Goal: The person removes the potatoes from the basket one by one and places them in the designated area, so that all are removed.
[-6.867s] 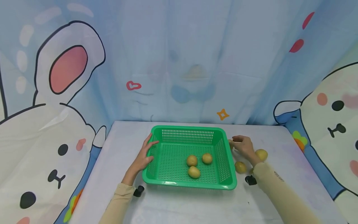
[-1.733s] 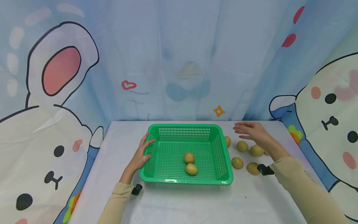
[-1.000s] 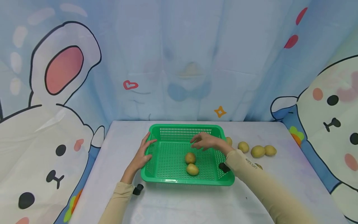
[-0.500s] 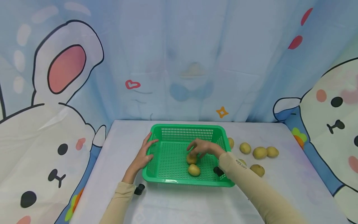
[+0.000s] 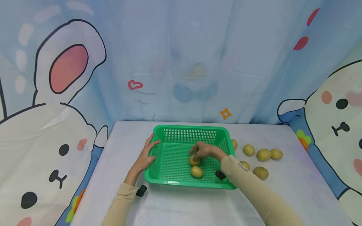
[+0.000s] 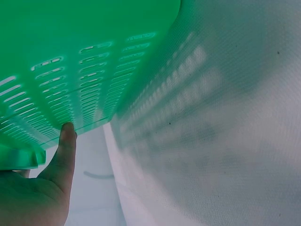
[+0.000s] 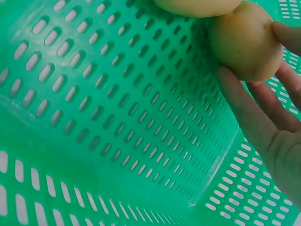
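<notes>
The green plastic basket [image 5: 175,185] stands on the table with two potatoes in it. My right hand [image 5: 205,150] reaches inside and grips the rear potato [image 5: 194,160] between thumb and fingers; in the right wrist view this potato [image 7: 247,44] still touches its neighbour. The other potato [image 5: 196,172] lies just in front of it on the basket floor. On the left side my left hand [image 5: 144,158] holds the basket's rim, index finger and thumb reaching over it. In the left wrist view one finger [image 6: 68,141] rests against the outer wall.
Several loose potatoes lie on the white tabletop to the right of the basket, among them a pair touching [image 5: 264,155] and one nearer [image 5: 260,173]. The right forearm partly covers one more [image 5: 244,165]. A patterned blue curtain [image 5: 195,62] hangs behind the table.
Three potatoes were in the basket at first; two are there now, and more lie on the table. My right hand swung left from the table into the basket and took hold of the rear potato.
</notes>
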Action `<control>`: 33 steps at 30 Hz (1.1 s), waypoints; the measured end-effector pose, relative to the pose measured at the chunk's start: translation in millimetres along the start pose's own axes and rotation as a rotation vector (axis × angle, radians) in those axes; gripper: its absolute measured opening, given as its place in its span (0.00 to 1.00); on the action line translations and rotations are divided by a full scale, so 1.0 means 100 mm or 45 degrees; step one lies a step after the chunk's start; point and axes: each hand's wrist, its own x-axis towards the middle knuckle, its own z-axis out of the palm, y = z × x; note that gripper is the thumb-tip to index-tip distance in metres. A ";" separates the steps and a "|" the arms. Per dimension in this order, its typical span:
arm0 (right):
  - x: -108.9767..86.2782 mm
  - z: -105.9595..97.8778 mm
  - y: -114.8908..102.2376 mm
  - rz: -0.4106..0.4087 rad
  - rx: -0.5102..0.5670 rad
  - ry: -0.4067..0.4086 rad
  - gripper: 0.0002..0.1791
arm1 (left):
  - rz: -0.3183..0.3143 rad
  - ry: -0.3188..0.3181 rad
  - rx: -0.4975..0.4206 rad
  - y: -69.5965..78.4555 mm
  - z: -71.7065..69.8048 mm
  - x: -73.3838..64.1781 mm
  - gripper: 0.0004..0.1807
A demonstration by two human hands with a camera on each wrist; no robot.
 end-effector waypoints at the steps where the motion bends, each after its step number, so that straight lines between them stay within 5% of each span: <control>1: -0.01 -0.01 0.00 -0.013 0.007 0.003 0.23 | -0.001 0.000 0.002 0.00 0.00 0.00 0.41; 13: -0.49 -0.30 -0.04 -0.179 0.201 0.162 0.20 | -0.010 0.029 -0.020 0.02 0.02 -0.02 0.40; 19: -0.98 -0.52 0.02 -0.211 0.160 0.296 0.21 | -0.029 0.012 -0.023 0.30 -0.01 -0.04 0.38; 25: -1.47 -0.61 0.33 -0.228 0.208 0.466 0.22 | -0.015 -0.004 0.010 0.01 0.02 0.00 0.41; 33: -1.92 -0.40 0.92 -0.041 0.209 0.689 0.26 | 0.006 -0.008 0.006 -0.02 0.02 -0.01 0.40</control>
